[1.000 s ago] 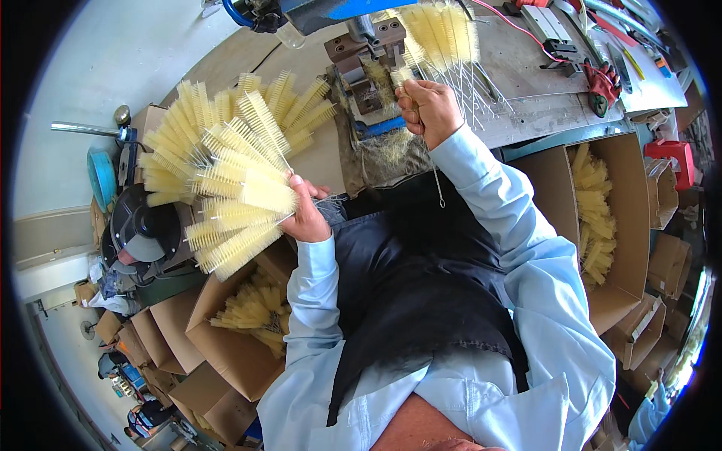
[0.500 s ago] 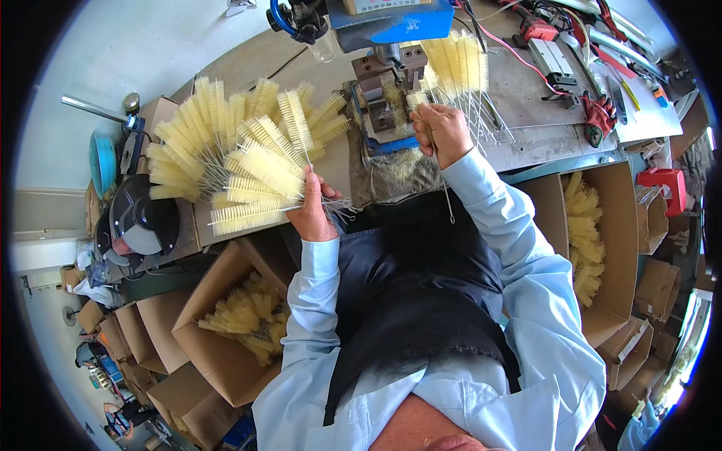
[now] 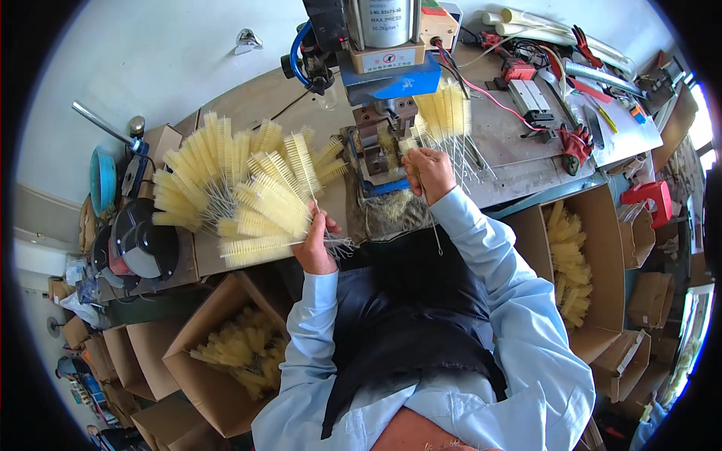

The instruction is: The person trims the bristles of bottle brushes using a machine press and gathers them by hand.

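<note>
My left hand (image 3: 317,242) is closed around the wire stems of several tube brushes (image 3: 272,208) with pale yellow bristles, fanned out to the left. My right hand (image 3: 431,174) pinches a single tube brush by its twisted wire stem (image 3: 435,225), whose looped end hangs below the fist. Its bristle head is mostly hidden by the fingers, close to the right side of the bench press (image 3: 374,154). Yellow bristle clippings lie about the press's base. Beyond my left hand, a large pile of tube brushes (image 3: 197,161) spreads over the bench.
Behind my right hand lies another stack of brushes (image 3: 445,113). Cardboard boxes of brushes stand below the bench, one at left (image 3: 184,349) and one at right (image 3: 602,293). A black bench grinder (image 3: 143,239) sits at left; red gloves (image 3: 577,146) and tools lie at right.
The head view has tilted up, so the bench and press sit lower in it. My right hand is slightly nearer the press. Both hands keep their hold on the brushes.
</note>
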A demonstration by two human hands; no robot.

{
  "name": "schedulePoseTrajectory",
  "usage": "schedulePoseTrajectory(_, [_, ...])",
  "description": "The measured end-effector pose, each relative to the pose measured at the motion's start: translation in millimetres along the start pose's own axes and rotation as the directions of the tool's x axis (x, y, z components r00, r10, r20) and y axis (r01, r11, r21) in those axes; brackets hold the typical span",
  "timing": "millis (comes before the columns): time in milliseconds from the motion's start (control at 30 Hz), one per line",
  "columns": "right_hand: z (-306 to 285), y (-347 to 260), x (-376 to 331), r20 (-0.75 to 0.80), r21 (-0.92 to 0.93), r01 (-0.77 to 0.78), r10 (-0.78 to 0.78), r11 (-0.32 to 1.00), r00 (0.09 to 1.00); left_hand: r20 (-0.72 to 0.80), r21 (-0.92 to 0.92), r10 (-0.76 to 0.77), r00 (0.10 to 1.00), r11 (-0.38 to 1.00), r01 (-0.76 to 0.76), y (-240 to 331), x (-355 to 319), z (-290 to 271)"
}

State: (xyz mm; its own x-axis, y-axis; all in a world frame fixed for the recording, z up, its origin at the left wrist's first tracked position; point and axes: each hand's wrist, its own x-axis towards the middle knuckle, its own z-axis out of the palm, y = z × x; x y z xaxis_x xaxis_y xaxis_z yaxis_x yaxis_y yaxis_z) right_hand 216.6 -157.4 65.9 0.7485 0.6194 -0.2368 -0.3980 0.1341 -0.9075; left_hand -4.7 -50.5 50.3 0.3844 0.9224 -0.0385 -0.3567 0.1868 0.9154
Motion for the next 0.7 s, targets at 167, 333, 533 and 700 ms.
schedulePoseTrajectory(167, [2, -2, 5, 0.002, 0.013, -0.063, 0.063, 0.998, 0.998, 0.005, -0.012, 0.028, 1.0, 1.0, -0.028, 2, 2, 7])
schedulePoseTrajectory(333, [0, -9, -9, 0.005, -0.093, 0.005, -0.005, 0.996, 1.0, -0.014, -0.009, 0.053, 0.998, 0.999, -0.053, 1, -2, -2])
schedulePoseTrajectory(533, [-55, -29, 74, -0.037, -0.877, 0.261, -0.598, 0.403, 0.8, 0.003, -0.064, -0.003, 1.0, 0.998, 0.003, 2, -9, -3])
schedulePoseTrajectory(700, [-23, -43, 33, 0.007, -0.854, 0.452, -0.862, 0.259, 0.507, 0.011, -0.048, -0.107, 0.994, 0.993, 0.107, 2, -23, 10])
